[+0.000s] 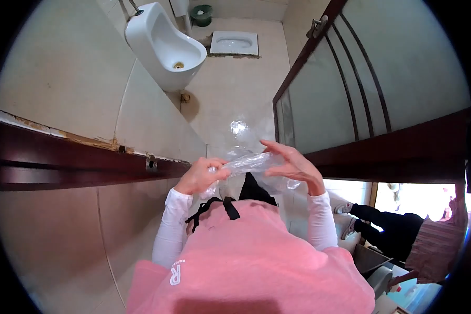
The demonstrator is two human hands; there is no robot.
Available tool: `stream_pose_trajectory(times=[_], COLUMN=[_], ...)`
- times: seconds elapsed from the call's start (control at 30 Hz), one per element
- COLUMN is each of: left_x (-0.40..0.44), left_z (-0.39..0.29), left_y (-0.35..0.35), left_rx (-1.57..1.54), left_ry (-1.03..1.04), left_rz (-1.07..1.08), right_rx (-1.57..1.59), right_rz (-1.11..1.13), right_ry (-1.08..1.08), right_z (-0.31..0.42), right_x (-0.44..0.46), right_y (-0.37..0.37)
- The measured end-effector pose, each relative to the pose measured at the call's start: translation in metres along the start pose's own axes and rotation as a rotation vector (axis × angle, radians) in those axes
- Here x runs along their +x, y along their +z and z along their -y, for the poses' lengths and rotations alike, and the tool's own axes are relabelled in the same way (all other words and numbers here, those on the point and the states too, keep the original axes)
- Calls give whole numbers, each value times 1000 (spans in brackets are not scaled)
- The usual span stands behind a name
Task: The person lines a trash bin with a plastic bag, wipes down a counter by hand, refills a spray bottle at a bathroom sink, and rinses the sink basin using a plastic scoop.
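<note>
A clear, thin plastic sheet or bag is stretched between my two hands, in front of the pink top I wear. My left hand is closed on its left end, with some of the plastic bunched below the fingers. At the other end, my right hand has its thumb and fingers around the plastic, the fingers pointing left. Black straps hang at my waist just below the plastic.
A urinal is on the left wall, a squat toilet in the floor ahead, a green bucket behind. The open door stands at right, the door frame at left. Another person is at lower right.
</note>
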State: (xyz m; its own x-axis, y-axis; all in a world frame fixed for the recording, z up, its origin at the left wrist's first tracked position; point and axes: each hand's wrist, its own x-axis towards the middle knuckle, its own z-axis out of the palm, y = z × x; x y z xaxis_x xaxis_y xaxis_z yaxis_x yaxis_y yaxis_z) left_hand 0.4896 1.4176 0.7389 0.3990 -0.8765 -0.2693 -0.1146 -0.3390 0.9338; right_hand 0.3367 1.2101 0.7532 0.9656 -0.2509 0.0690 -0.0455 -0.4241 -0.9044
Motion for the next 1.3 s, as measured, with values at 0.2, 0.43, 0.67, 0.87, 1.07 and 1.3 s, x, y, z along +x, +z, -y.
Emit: stream_pose_trajectory(times=[0.2,0.43,0.67,0.87,1.07,1.3], left_x=[4,3,-2,6,-2,-12], left_z=[-17,-13,-6,17,2,-15], left_y=[2,-21,-15,-14,-9,-9], left_rx=[-155,-429,-458,-389,-434,-237], left_ry=[-98,-58,-115,26,114,-26], left_rz=[176,-76,-98,-307,-249,79], right_rx=[-98,497,540,250,333,303], right_rz=[312,-218,-315,-205,-236,-336], right_ry=[65,285,335,261,210,150], right_z=[15,10,8,0,1,2], right_x=[15,20,24,22,18,29], right_y=[22,2,3,-10,-8,-14])
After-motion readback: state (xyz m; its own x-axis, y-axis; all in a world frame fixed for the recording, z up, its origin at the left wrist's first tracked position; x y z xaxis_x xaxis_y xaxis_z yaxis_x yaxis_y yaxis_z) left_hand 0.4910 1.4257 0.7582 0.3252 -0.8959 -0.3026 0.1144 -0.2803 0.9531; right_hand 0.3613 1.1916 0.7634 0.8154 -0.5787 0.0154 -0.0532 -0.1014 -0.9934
